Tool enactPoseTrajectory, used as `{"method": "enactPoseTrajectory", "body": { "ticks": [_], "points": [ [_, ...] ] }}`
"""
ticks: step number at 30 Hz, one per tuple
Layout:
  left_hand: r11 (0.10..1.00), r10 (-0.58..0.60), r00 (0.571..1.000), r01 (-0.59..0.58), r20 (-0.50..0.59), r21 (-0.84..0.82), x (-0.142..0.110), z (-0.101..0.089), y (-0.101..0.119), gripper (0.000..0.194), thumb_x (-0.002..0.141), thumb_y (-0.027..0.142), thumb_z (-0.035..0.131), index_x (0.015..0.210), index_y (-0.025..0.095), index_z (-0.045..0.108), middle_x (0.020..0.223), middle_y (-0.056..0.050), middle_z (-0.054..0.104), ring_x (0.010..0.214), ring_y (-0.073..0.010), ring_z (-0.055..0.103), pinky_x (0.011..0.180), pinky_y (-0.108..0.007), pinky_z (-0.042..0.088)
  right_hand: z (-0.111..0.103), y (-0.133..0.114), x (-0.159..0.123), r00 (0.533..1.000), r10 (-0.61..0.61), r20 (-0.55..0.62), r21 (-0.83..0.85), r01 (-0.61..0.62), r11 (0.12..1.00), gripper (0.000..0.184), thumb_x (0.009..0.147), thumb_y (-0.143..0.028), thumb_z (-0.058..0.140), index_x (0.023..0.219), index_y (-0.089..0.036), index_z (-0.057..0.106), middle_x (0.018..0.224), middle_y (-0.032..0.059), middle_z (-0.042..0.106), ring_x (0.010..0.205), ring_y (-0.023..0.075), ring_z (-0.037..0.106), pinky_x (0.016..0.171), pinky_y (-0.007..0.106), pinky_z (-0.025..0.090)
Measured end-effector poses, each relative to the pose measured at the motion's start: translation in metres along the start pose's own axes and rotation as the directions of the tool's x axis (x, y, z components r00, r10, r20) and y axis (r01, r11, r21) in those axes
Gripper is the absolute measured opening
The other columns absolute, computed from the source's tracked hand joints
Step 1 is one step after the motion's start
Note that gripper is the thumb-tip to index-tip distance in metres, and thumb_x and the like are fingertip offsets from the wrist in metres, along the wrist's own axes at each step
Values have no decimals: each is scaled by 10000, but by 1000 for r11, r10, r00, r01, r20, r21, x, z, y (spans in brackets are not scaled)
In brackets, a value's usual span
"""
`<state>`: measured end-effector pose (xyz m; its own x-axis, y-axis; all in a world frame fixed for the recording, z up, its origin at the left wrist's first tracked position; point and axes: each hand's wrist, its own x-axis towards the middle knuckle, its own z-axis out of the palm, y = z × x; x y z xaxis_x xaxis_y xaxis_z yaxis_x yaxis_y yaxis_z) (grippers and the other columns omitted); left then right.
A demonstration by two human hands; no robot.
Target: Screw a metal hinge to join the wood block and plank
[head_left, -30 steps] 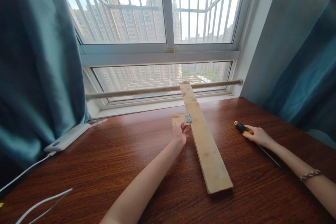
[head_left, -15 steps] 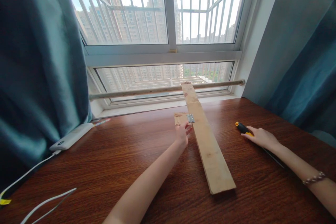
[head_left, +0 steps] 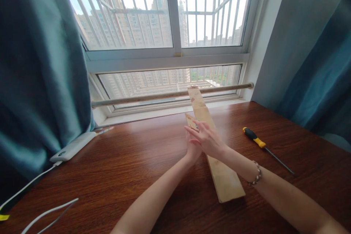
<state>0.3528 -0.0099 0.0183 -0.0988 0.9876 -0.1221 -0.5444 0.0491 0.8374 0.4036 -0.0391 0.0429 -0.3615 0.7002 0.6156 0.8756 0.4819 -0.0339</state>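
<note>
A long pale wooden board [head_left: 226, 179] lies on the table, its far end by the window rail. At its left edge a small wooden piece [head_left: 191, 120] is tilted up; the metal hinge between them is mostly covered by fingers. My left hand [head_left: 193, 148] grips the small piece from below, its fingers partly hidden. Over it, my right hand [head_left: 210, 139] reaches across the long board, its fingers closed on the small piece and close to the hinge. To the right, a black and yellow screwdriver [head_left: 257, 142] rests on the table, untouched.
On the brown wooden table [head_left: 123, 175], a white power strip [head_left: 74, 147] lies at the left beside the dark curtain [head_left: 41, 62]. A white cable [head_left: 51, 210] curls at the near left. A metal rail [head_left: 153, 97] runs along the window behind the table.
My right hand has let go of the screwdriver and moved left to the small wooden piece. That piece, flat before beside the long board, is now tilted up.
</note>
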Motion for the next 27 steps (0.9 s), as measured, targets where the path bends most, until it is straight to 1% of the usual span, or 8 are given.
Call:
{"method": "enactPoseTrajectory", "body": {
  "ticks": [4,7,11,13,16,19,22,27],
  "points": [
    [923,292,951,-308,102,231,0,3,-4,168,754,148,580,888,248,593,1111,-112,567,1284,-305,307,949,-397,374,12,-5,13,998,54,-38,-26,-55,998,446,870,-341,528,1262,-129,519,1269,157,499,1139,310,453,952,459,408],
    [873,339,914,-394,222,288,11,-19,-2,227,694,126,654,881,243,597,1102,-107,567,1233,-291,371,1009,-368,313,13,11,6,981,116,-158,51,-110,993,376,915,-254,426,1264,-147,513,1226,141,536,1121,274,483,950,438,421],
    [809,435,859,-505,271,300,24,-40,-10,512,648,159,713,1107,256,508,1267,-85,449,1277,-239,314,1074,-335,196,10,41,-12,915,284,-285,249,-216,944,359,911,-200,364,1216,-164,550,1168,121,576,1081,240,532,923,411,450],
    [850,393,899,-436,195,295,28,-41,-19,609,600,177,753,1135,236,467,1300,-109,397,1284,-254,303,1065,-341,214,11,53,-21,873,395,-286,353,-288,890,338,895,-216,386,1154,-167,596,1131,112,604,1036,236,565,900,409,464],
    [940,150,986,-164,68,301,30,-38,-34,612,565,204,779,1082,199,452,1239,-146,427,1210,-293,395,1004,-380,312,16,64,-34,807,555,-202,508,-398,764,328,861,-262,435,1104,-159,630,1099,100,635,963,230,605,844,397,498],
    [964,-68,990,34,120,264,28,-32,-42,441,646,178,714,1011,169,465,1114,-141,522,1074,-257,512,918,-366,399,27,70,-46,757,643,-116,589,-469,658,359,827,-299,480,1121,-153,625,1120,96,631,952,228,617,840,387,506],
    [969,-141,969,93,202,229,23,-28,-39,344,698,118,641,994,157,470,1072,-127,567,1011,-210,555,882,-328,428,38,74,-52,749,657,-80,607,-486,628,387,813,-304,493,1149,-152,610,1154,96,613,989,231,606,871,379,495],
    [907,-129,988,85,80,414,-2,-45,-13,498,669,130,670,1120,153,459,1303,-155,439,1240,-256,387,1007,-340,319,39,79,-52,786,617,-42,610,-469,639,418,821,-300,451,1193,-157,577,1198,92,584,1068,232,566,912,393,471]
  ]
}}
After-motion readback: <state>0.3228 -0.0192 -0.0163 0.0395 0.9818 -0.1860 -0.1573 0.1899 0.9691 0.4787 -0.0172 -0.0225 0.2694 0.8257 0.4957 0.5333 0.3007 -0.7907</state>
